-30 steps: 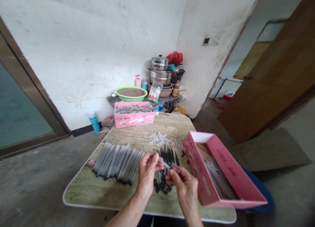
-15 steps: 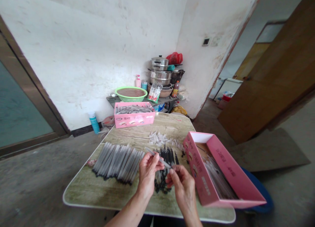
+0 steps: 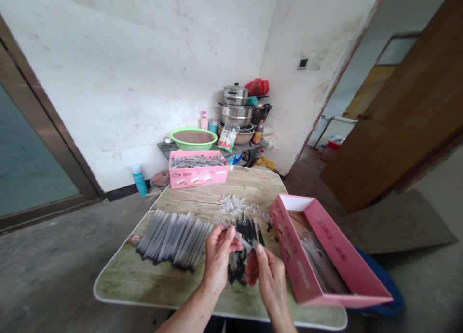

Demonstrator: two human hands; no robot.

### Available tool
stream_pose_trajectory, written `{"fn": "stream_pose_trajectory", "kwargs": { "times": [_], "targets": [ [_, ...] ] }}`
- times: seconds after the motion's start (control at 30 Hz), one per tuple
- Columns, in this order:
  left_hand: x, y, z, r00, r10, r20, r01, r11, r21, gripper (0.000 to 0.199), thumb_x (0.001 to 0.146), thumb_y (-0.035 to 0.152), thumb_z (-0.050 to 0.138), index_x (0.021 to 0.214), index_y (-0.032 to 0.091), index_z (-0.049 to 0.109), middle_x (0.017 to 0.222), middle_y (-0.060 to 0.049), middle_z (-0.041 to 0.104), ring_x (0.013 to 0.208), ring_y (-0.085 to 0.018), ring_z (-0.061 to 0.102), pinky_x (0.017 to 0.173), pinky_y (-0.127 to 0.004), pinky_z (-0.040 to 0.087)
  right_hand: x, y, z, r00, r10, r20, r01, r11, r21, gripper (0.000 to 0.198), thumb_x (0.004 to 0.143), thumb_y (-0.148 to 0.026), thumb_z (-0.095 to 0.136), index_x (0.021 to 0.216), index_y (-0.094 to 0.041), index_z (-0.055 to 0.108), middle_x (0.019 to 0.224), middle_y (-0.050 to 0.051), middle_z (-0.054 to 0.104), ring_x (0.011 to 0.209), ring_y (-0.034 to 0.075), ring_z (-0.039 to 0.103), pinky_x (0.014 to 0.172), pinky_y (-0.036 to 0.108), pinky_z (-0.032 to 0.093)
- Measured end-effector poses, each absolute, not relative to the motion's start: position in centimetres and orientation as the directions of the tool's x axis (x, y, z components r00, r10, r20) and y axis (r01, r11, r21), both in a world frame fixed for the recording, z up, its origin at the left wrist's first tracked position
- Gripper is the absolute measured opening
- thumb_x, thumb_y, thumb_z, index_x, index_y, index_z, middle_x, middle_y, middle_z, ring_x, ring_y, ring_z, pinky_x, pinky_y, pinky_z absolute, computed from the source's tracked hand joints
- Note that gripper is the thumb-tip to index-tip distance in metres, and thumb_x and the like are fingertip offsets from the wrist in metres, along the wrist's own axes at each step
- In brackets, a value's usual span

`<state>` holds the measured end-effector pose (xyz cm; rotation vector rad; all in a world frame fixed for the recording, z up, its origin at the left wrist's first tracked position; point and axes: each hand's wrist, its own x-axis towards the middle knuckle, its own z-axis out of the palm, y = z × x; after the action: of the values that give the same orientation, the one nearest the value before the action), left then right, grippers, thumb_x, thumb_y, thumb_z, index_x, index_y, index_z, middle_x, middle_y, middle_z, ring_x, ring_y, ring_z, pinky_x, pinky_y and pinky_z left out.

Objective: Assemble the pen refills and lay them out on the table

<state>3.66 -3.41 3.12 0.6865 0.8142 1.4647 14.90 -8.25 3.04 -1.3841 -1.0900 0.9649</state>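
My left hand (image 3: 219, 251) pinches a translucent pen barrel (image 3: 238, 237) between thumb and fingers, holding it slanted down to the right. At the lower end of that barrel, the thumb and fingers of my right hand (image 3: 268, 270) are closed; what lies right between the fingertips is partly hidden. Beneath both hands is a bunch of dark-tipped pen refills (image 3: 246, 224), partly covered by them. A row of translucent pens with black ends (image 3: 171, 239) lies left of my left hand. Beyond the hands, small whitish translucent caps (image 3: 231, 203) form a loose pile.
The wood-patterned table (image 3: 123, 285) bears an open pink box (image 3: 292, 256) on the right, with long pale pieces inside. Another pink box (image 3: 198, 176), full of grey pieces, stands at the far edge. Behind it are a green basin (image 3: 193, 145) and stacked pots (image 3: 236, 112).
My right hand has shifted slightly right at the barrel's lower end, and its thumb is now more upright. My left hand stays almost in place with the pen barrel.
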Motion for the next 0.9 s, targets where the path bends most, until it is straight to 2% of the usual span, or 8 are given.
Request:
{"fn": "stream_pose_trajectory", "kwargs": {
  "times": [0.13, 0.2, 0.27, 0.33, 0.43, 0.57, 0.73, 0.9],
  "targets": [
    [3.61, -3.39, 3.07, -0.073, 0.995, -0.068, -0.580, 0.013, 0.814, 0.027, 0.073, 0.038, 0.070, 0.080, 0.014, 0.060, 0.071, -0.003, 0.066, 0.056, -0.011, 0.060, 0.056, -0.022, 0.052, 14.97, -8.24, 2.84, 0.237, 0.968, 0.078, 0.081, 0.060, -0.995, 0.032, 0.082, -0.048, 0.059, 0.086, -0.016, 0.058, 0.053, -0.002, 0.058, 0.042, 0.014, 0.054, 0.039, 0.021, 0.040],
    [3.62, -3.42, 3.03, -0.070, 0.995, -0.064, -0.581, 0.012, 0.814, 0.027, 0.073, 0.039, 0.070, 0.080, 0.014, 0.060, 0.071, -0.003, 0.067, 0.056, -0.011, 0.060, 0.056, -0.022, 0.052, 14.99, -8.30, 2.92, 0.222, 0.971, 0.093, 0.108, 0.070, -0.992, 0.032, 0.082, -0.048, 0.058, 0.076, -0.016, 0.057, 0.051, -0.001, 0.058, 0.041, 0.013, 0.054, 0.039, 0.021, 0.040],
    [3.65, -3.43, 2.96, -0.058, 0.996, -0.061, -0.579, 0.016, 0.815, 0.027, 0.073, 0.039, 0.070, 0.082, 0.014, 0.061, 0.073, -0.003, 0.067, 0.057, -0.011, 0.061, 0.056, -0.022, 0.052, 14.96, -8.37, 3.06, 0.224, 0.973, 0.062, 0.119, 0.036, -0.992, 0.041, 0.087, -0.051, 0.049, 0.066, -0.017, 0.055, 0.047, 0.000, 0.057, 0.039, 0.013, 0.053, 0.038, 0.022, 0.039],
    [3.66, -3.41, 2.86, -0.052, 0.997, -0.061, -0.576, 0.020, 0.817, 0.027, 0.074, 0.038, 0.069, 0.083, 0.014, 0.060, 0.073, -0.003, 0.067, 0.057, -0.011, 0.061, 0.056, -0.022, 0.052, 14.92, -8.39, 3.11, 0.235, 0.971, 0.032, 0.102, 0.008, -0.995, 0.044, 0.088, -0.053, 0.045, 0.068, -0.016, 0.057, 0.047, 0.001, 0.057, 0.038, 0.014, 0.053, 0.037, 0.022, 0.038],
    [3.61, -3.33, 2.77, -0.057, 0.997, -0.056, -0.574, 0.013, 0.819, 0.026, 0.075, 0.036, 0.068, 0.083, 0.013, 0.060, 0.073, -0.003, 0.067, 0.058, -0.010, 0.060, 0.057, -0.022, 0.052, 14.92, -8.35, 2.89, 0.231, 0.971, 0.066, 0.100, 0.044, -0.994, 0.035, 0.084, -0.050, 0.054, 0.078, -0.016, 0.058, 0.052, 0.000, 0.059, 0.042, 0.014, 0.055, 0.039, 0.022, 0.040],
    [3.59, -3.33, 2.88, -0.055, 0.997, -0.057, -0.581, 0.014, 0.814, 0.027, 0.074, 0.037, 0.069, 0.082, 0.013, 0.060, 0.073, -0.004, 0.067, 0.057, -0.010, 0.061, 0.057, -0.022, 0.052, 14.95, -8.29, 2.55, 0.202, 0.976, 0.085, 0.122, 0.061, -0.991, 0.041, 0.088, -0.048, 0.049, 0.062, -0.017, 0.053, 0.048, 0.000, 0.057, 0.041, 0.012, 0.052, 0.041, 0.021, 0.041],
    [3.60, -3.37, 2.93, -0.058, 0.996, -0.074, -0.590, 0.026, 0.807, 0.030, 0.070, 0.039, 0.072, 0.082, 0.013, 0.061, 0.072, -0.004, 0.067, 0.056, -0.010, 0.061, 0.056, -0.022, 0.053, 15.03, -8.30, 2.62, 0.227, 0.969, 0.101, 0.129, 0.073, -0.989, 0.032, 0.085, -0.047, 0.055, 0.074, -0.016, 0.057, 0.053, -0.001, 0.059, 0.044, 0.013, 0.054, 0.041, 0.021, 0.041],
    [3.55, -3.31, 2.90, -0.053, 0.995, -0.083, -0.587, 0.036, 0.809, 0.030, 0.070, 0.039, 0.072, 0.082, 0.013, 0.061, 0.072, -0.004, 0.067, 0.057, -0.011, 0.061, 0.056, -0.022, 0.053, 14.90, -8.26, 2.79, 0.188, 0.981, 0.041, 0.061, 0.030, -0.998, 0.042, 0.089, -0.050, 0.047, 0.060, -0.019, 0.050, 0.043, -0.002, 0.054, 0.036, 0.012, 0.050, 0.038, 0.021, 0.038]
  ]
}}
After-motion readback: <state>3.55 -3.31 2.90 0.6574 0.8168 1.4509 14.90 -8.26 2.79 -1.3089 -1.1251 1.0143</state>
